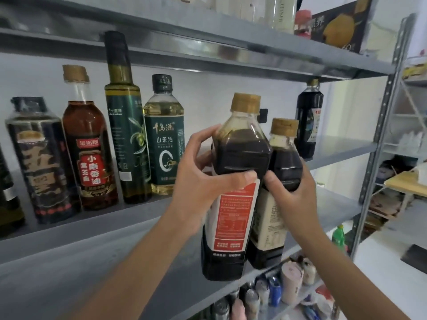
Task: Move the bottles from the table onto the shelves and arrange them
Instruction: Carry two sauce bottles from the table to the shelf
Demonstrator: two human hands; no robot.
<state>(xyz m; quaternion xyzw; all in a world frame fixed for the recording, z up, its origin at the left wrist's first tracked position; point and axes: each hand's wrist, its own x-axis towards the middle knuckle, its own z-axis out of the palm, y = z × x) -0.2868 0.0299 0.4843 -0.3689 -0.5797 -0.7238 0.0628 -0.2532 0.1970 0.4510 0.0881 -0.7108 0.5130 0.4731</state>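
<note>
Landmark: the shelf [92, 239], the grey middle board of a metal rack; I give every place from it.
Left hand [203, 179]: I see it wrapped round the shoulder of the red-label bottle [233, 215]. The thumb lies across the front just above the label, and the fingers [205, 135] curl round the far side.
Right hand [293, 197]: it grips the cream-label bottle [269, 222] at the shoulder. The thumb is on the front; the other fingers go round the right side and are mostly hidden behind it.
Held bottles: both are upright with dark liquid and tan caps. They touch side by side in front of the shelf's front edge, toward its right half. Their bases overlap that edge from my view, and I cannot tell whether either one stands on the shelf.
Row on the shelf: on its left half four bottles stand upright and close together. From the left they are a black bottle [41, 162], a brown bottle [89, 146], an olive-oil bottle [126, 125] and a green-label bottle [165, 139]. One more at the far left is cut off by the frame.
Back right of the shelf: a dark bottle [308, 121] stands alone, well apart from the row.
Above the shelf: the upper shelf [208, 42] carries pale bottles cut off at the top and a box [339, 24] with a yellow fruit picture.
Below the shelf: there are crowded cans [277, 289], too blurred for me to tell apart, and a green bottle [338, 236] to their right.
Hard to make out: the small print on both held labels, and the clutter on a second rack [411, 135] to the right of the shelf.
</note>
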